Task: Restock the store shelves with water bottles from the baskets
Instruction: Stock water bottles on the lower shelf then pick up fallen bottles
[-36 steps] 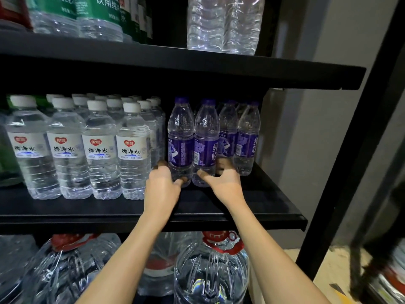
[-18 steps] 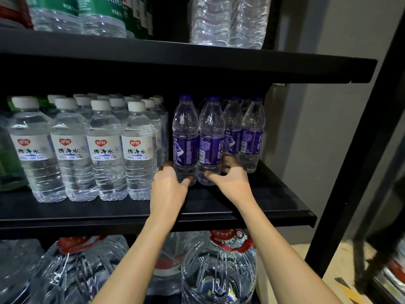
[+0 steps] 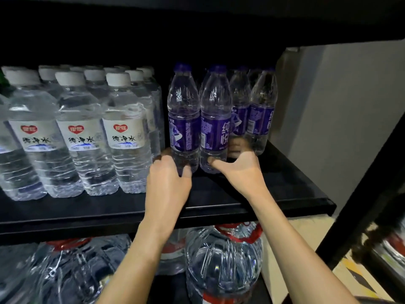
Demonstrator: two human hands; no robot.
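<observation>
Since a second ago the view has closed in and dropped, the upper shelf's stock gone from sight, while both hands remain on the two front purple-label bottles. From the head camera: the left hand has its fingers wrapped around the base of the left purple bottle; the right hand cups the right purple bottle, thumb in front, fingers behind. Both bottles stand upright on the black shelf, touching. Behind them, more purple bottles. Left of the left purple bottle, rows of white-cap bottles crowd close. Below the shelf, large water jugs.
</observation>
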